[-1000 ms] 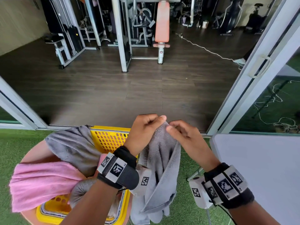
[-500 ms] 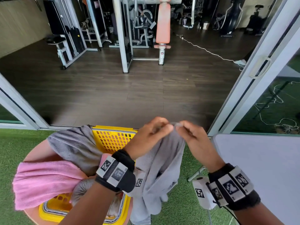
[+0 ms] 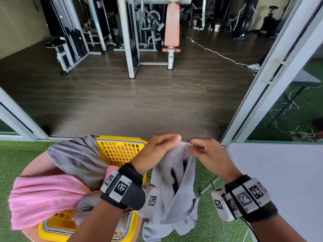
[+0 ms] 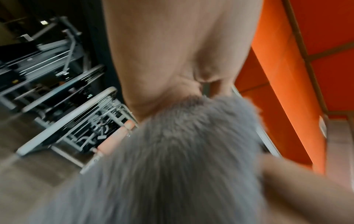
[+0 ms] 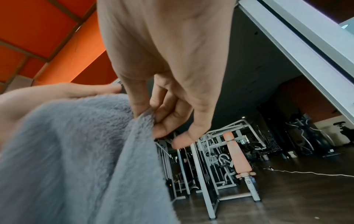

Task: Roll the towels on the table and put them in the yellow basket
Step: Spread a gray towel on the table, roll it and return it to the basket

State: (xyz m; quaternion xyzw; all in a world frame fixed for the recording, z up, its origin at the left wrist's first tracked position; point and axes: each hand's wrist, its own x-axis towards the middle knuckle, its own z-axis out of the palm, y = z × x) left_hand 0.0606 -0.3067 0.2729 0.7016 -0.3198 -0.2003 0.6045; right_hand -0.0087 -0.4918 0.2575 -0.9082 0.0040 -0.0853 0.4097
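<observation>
A light grey towel [image 3: 174, 189] hangs in the air between the basket and the table, held by its top edge. My left hand [image 3: 162, 145] pinches that edge on the left, and my right hand [image 3: 195, 147] pinches it just to the right. In the right wrist view the thumb and forefinger nip the grey towel [image 5: 76, 151]. The blurred left wrist view shows the same towel [image 4: 172, 159] under my fingers. The yellow basket [image 3: 118, 149] sits low on the left, with a darker grey towel [image 3: 76, 159] and a pink towel [image 3: 42, 196] draped over it.
A white table [image 3: 279, 180] fills the lower right. The basket rests on a round pink stool [image 3: 33, 172] over green turf [image 3: 15, 158]. A sliding door frame [image 3: 262, 95] stands to the right; the gym floor with machines lies beyond.
My two hands have drawn slightly apart along the towel's top edge, spreading it. The towel hangs a little wider than before.
</observation>
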